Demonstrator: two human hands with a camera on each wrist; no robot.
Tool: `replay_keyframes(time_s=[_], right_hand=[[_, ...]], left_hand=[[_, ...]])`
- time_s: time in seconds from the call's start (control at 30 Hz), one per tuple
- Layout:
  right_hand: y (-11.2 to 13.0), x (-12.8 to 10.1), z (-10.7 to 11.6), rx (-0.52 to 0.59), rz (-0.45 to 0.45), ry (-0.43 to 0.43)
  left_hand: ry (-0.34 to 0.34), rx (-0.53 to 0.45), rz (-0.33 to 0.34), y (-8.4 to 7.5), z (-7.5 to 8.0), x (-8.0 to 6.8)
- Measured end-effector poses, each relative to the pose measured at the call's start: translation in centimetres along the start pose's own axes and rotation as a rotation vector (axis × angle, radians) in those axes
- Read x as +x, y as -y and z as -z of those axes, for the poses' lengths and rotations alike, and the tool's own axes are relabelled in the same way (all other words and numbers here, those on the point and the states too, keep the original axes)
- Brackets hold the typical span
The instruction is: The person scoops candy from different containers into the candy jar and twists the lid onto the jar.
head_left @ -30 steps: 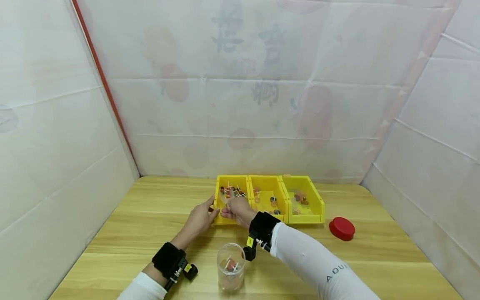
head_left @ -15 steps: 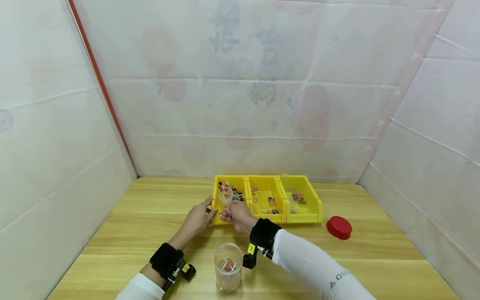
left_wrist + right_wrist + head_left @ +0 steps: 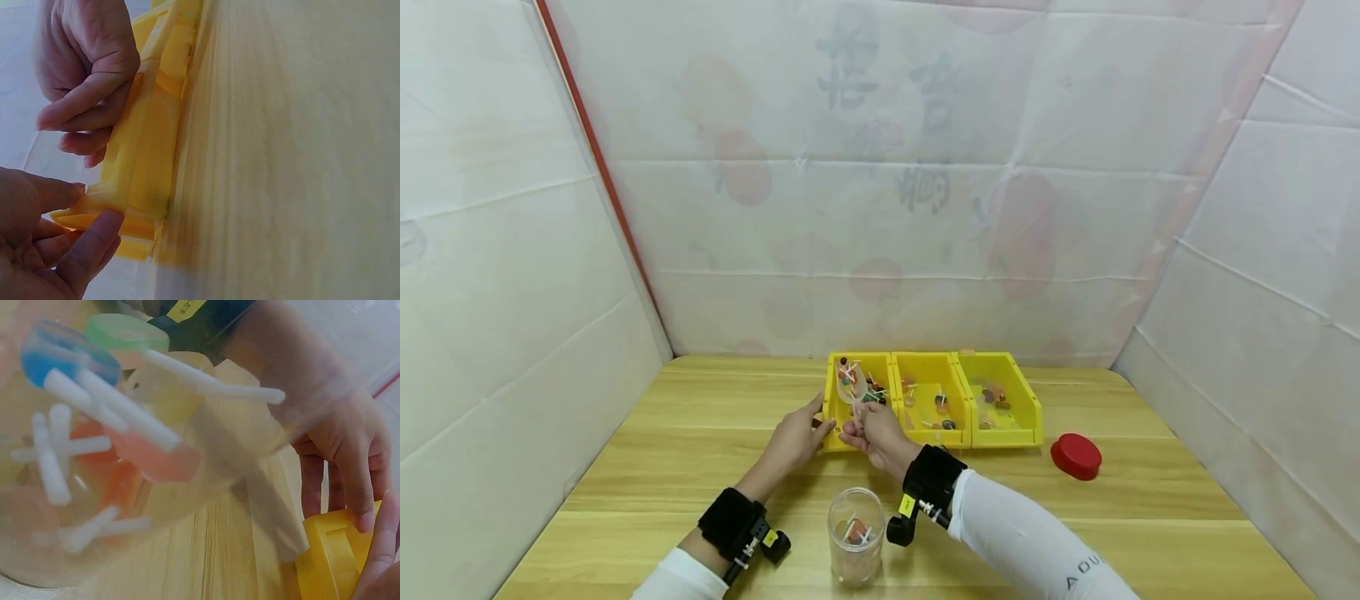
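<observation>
Left hand (image 3: 797,437) and right hand (image 3: 880,431) crowd the leftmost yellow plastic bin (image 3: 880,362). A clear cylindrical plastic jar (image 3: 855,563) obstructs the gap between the wrists; wooden tabletop (image 3: 1138,512) leaves room beside a round red lid (image 3: 1077,456).

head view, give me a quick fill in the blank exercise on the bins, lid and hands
The yellow bins number ____.
The colour of the lid is ____.
The left hand grips the bin at the ____ end.
The tool in the right hand is a ____.

Missing words: three; red; left; scoop.
</observation>
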State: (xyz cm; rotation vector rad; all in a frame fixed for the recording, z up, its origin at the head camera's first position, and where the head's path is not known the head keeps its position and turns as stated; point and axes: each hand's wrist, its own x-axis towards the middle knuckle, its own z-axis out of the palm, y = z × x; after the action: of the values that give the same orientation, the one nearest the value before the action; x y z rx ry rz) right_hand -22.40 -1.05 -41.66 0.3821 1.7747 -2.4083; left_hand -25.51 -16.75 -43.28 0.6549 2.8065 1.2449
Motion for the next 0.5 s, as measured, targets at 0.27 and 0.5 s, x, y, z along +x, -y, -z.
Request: replay_keyframes(time_s=[0.27,0.5], right_hand=[[-0.4,-0.2,0.9,-0.001,0.017,-0.010],[-0.2,-0.7,2.0,-0.011,0.046,0.034]], left_hand=[[0.000,-0.026,-0.001,0.1,-0.1,-0.2],[-0.012,-0.008,-0.015,0.0,0.1,-0.2]])
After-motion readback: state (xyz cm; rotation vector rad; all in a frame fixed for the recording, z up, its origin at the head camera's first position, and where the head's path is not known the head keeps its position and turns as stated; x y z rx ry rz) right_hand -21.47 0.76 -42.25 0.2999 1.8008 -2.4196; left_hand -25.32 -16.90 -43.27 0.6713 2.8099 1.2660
